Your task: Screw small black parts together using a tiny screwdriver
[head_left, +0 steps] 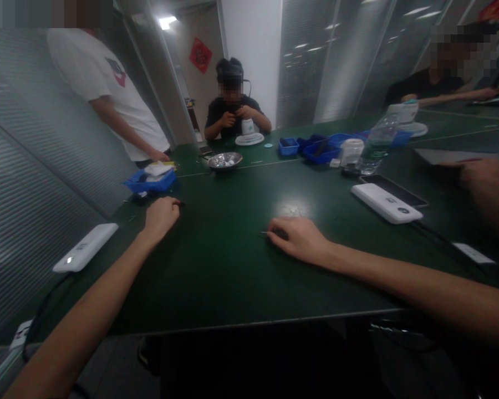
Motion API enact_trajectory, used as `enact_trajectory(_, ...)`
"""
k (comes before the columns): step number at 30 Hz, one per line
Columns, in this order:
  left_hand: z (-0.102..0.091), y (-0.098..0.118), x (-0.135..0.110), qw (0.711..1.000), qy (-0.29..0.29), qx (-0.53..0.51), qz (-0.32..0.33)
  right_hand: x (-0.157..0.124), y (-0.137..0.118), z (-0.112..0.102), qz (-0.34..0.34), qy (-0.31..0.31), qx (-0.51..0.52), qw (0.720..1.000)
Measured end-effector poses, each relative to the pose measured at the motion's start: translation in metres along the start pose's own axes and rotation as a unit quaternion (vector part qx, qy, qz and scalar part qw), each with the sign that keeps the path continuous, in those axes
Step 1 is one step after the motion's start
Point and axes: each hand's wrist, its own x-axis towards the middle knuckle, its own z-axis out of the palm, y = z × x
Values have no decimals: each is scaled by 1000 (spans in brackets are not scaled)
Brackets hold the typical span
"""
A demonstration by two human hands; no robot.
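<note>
Okay, head view. Right hand (298,237) rests on the green table (216,271), right of middle, thumb and forefinger pinched on a thin pin (263,232); other fingers curled under. Pin looks pale, straight, very slim, only a short length showing. Long axis runs roughly left-right, free end pointing left, low over the tabletop. Dark patch inside the curl: can't tell if object or shadow.

Left hand (161,216) sits farther left and a bit farther off, fingers bent, a small dark piece (182,204) at the fingertips. Can't tell if gripped or just touched. Piece is a blurry sliver sticking out to the right.

Just beyond left hand: blue tray (166,181). White power bank (85,248) at near left, another power bank (386,204) at right beside a dark phone (399,192).

Markings: both power banks carry small dark marks, too small to read. Bottle (375,148) has a green label, illegible. Red diamond sign (200,55) at far side shows one dark character, blurred.
</note>
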Motion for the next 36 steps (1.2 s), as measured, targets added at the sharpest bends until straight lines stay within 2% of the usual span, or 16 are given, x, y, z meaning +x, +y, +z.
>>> enact_trajectory(7, 13, -9, 2, 999, 20, -39, 24, -1, -2, -1, 2, -6, -4, 1000)
enact_trajectory(12, 23, -18, 8, 997, 22, -74, 5, -1, 0, 0, 1, -2, -7, 1000)
enact_trajectory(17, 21, -17, 9, 997, 20, -79, -2, -1, 0, 1, 1, 2, -6, 1000)
enact_trajectory(21, 18, -17, 11, 995, 1, -96, -36, -2, 0, 0, 1, 0, -3, 1000)
enact_trajectory(25, 17, -15, 9, 990, 16, -132, -43, -2, -1, -1, 3, -3, 2, 1000)
enact_trajectory(28, 14, -2, 4, 986, 18, -166, 8, -2, -2, -2, 3, 0, 0, 1000)
enact_trajectory(31, 7, 25, -5, 970, -7, -224, 90, -2, -1, -2, 1, 4, 0, 1000)
enact_trajectory(36, -10, 89, -33, 909, -67, -316, 262, -1, 0, 1, -18, 6, 10, 1000)
